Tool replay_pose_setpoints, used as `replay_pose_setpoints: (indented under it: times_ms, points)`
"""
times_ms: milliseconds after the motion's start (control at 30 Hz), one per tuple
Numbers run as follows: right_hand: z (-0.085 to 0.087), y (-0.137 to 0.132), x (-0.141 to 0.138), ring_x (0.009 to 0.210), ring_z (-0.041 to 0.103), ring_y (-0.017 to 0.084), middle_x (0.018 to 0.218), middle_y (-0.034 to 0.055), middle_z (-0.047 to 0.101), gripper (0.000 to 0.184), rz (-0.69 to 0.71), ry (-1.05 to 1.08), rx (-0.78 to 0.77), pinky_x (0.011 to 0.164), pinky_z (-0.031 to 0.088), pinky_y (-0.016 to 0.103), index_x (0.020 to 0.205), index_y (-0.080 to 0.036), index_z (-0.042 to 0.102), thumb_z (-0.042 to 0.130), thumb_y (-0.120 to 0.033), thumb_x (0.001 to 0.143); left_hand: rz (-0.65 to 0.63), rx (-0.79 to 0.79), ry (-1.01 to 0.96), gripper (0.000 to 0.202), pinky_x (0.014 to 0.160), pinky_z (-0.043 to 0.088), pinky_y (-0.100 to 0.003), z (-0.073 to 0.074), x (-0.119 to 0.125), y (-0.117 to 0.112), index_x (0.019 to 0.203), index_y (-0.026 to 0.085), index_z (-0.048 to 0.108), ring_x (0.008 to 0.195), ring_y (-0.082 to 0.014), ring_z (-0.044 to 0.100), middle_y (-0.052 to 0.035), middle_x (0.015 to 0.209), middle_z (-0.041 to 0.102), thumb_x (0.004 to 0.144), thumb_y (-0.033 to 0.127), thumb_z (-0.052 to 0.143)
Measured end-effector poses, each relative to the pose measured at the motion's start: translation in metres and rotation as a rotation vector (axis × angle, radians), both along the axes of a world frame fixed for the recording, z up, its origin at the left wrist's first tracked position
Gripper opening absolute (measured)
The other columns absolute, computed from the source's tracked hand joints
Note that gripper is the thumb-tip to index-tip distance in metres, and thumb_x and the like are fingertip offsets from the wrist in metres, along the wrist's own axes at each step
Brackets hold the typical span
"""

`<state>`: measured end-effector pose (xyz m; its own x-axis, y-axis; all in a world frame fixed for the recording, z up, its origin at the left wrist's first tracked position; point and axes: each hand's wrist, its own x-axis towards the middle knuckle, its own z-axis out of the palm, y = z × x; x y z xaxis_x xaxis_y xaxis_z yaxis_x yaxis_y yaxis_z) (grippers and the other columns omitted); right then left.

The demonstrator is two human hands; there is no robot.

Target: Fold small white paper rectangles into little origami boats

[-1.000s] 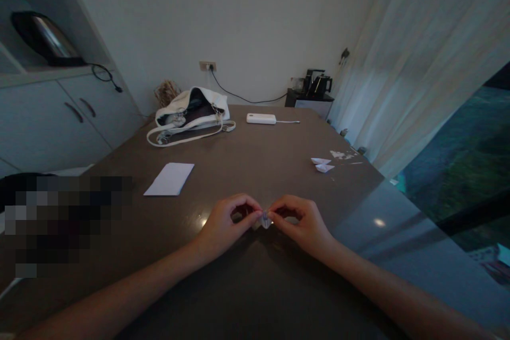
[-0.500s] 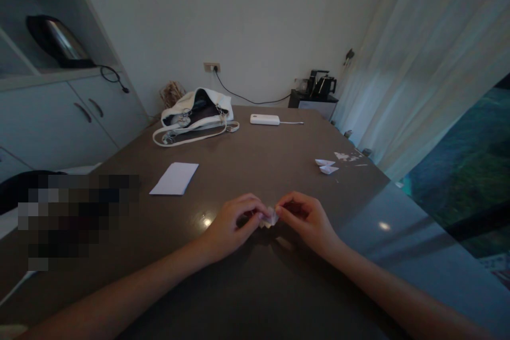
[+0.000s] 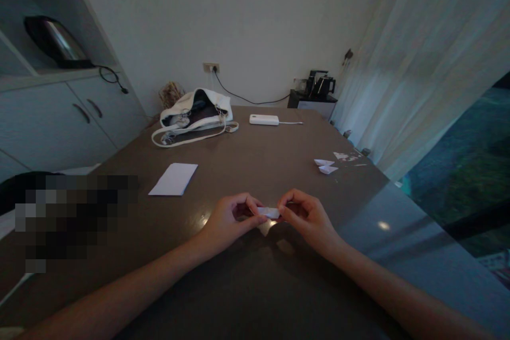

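Left hand [image 3: 229, 221]: curling, thumb and fingertips pinching one end of the folded paper [image 3: 270, 213].
Right hand [image 3: 308, 216]: curling likewise, fingertips pinching its other end.
Folded paper: spanning the gap between both hands.
Flat white paper [image 3: 173, 179]: lying beyond the left hand.

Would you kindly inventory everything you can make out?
Glossy flat table: one, brown, centre
Small folded paper strip: one, white, centre
Rectangular paper stack: one, white, left
Pointed paper folds: two, white, right
Paper scraps: several, white, right edge
Soft open bag: one, white, far left
Rectangular device, cabled: one, white, far middle
Dried bundle: one, tan, behind bag
Wall socket: one, beige, upper middle
Handled pot: one, black, far right
Metallic appliance: one, black-silver, upper left
Doored cabinet: one, pale, left
Sheer curtain: one, white, right
Left hand and right hand: two, at strip's ends
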<state>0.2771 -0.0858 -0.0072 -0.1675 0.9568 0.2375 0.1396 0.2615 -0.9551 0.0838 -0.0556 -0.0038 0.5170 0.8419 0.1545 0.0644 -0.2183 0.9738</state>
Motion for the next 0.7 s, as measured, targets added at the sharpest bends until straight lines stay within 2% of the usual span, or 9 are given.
replay_pose_setpoints:
  times_ms: [133,267,367,467,700]
  points:
    - [0.0009,-0.0042,0.0013,0.067,0.060,0.012,0.080,0.0027,0.063,0.012,0.074,-0.195,0.118,0.062,0.050,0.023,0.090,-0.017,0.059,0.060,-0.025,0.081,-0.015,-0.001,0.006,0.019,0.070,0.049,-0.027,-0.0037,0.0011,-0.0001,0.069,0.014,0.056,0.076,-0.0155,0.061,-0.0044,0.083,0.064,0.072,0.027,0.070]
    - [0.0005,-0.0044,0.0035,0.073,0.063,0.015,0.082,0.0050,0.066,0.013,0.111,-0.330,0.183,0.067,0.050,0.025,0.087,-0.017,0.066,0.062,-0.029,0.082,-0.052,0.030,0.056,0.016,0.073,0.050,-0.030,-0.0066,0.0005,0.0014,0.083,0.013,0.064,0.076,-0.0164,0.063,-0.0054,0.083,0.066,0.075,0.026,0.069]
    - [0.0001,-0.0028,0.0049,0.073,0.064,0.016,0.080,0.0057,0.068,0.015,0.108,-0.332,0.163,0.067,0.050,0.026,0.084,-0.017,0.068,0.063,-0.031,0.082,-0.071,0.008,0.026,0.015,0.077,0.050,-0.032,-0.0079,-0.0003,0.0032,0.080,0.014,0.067,0.081,-0.0179,0.064,-0.0072,0.088,0.068,0.074,0.026,0.070]
    - [0.0007,-0.0018,0.0048,0.072,0.064,0.015,0.078,0.0053,0.069,0.014,0.085,-0.324,0.167,0.066,0.049,0.026,0.079,-0.017,0.069,0.065,-0.030,0.081,-0.053,-0.040,-0.030,0.012,0.075,0.050,-0.030,-0.0081,-0.0002,0.0042,0.072,0.014,0.067,0.081,-0.0179,0.065,-0.0070,0.087,0.070,0.071,0.025,0.072]
    - [0.0014,-0.0027,-0.0004,0.069,0.064,0.015,0.075,0.0053,0.069,0.014,0.015,-0.268,0.131,0.065,0.049,0.026,0.078,-0.016,0.069,0.066,-0.029,0.080,0.035,-0.118,-0.074,0.012,0.060,0.047,-0.022,-0.0038,0.0034,0.0027,0.072,0.014,0.065,0.063,-0.0116,0.061,-0.0003,0.068,0.066,0.068,0.021,0.074]
